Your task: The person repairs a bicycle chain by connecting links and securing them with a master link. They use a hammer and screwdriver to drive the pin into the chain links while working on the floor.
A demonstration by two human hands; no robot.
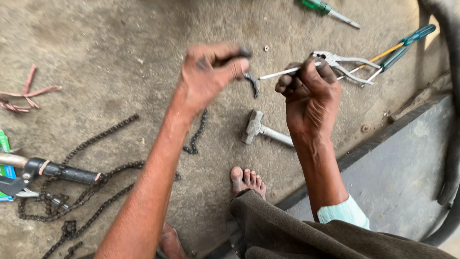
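Lying at the far left edge of the concrete floor [110, 43] is a tangle of reddish strips [21, 96], and below it a handlebar with a black grip [62, 171] juts in over a long bicycle chain [86, 192] heaped in loose loops, seemingly dropped out of the way.

Further right, the left hand [213, 72] is raised above the floor with thumb and fingertips pinched tight on the top end of a short chain piece [199, 132]. It hangs slack from the pinch, part of it hidden behind the wrist, and its lower end curls onto the floor below the forearm. Held this way, the top links sit steady and face the other hand.

A small hammer [261, 130] lies on the floor between the two arms, head toward the left, within easy reach. Below it a bare foot [247, 181] rests flat on the concrete.

The right hand [309, 93] is curled into a closed fist around a thin metal rod [278, 73], whose free tip points left toward the pinched links, just beside them. Whether tip and chain touch cannot be told.

Beyond the fist lie a silvery plier-like tool [350, 64] and a screwdriver with a teal handle [407, 41], and a green-handled screwdriver [326, 9] sits by the top edge. A tiny nut [266, 48] rests alone near the raised hands.
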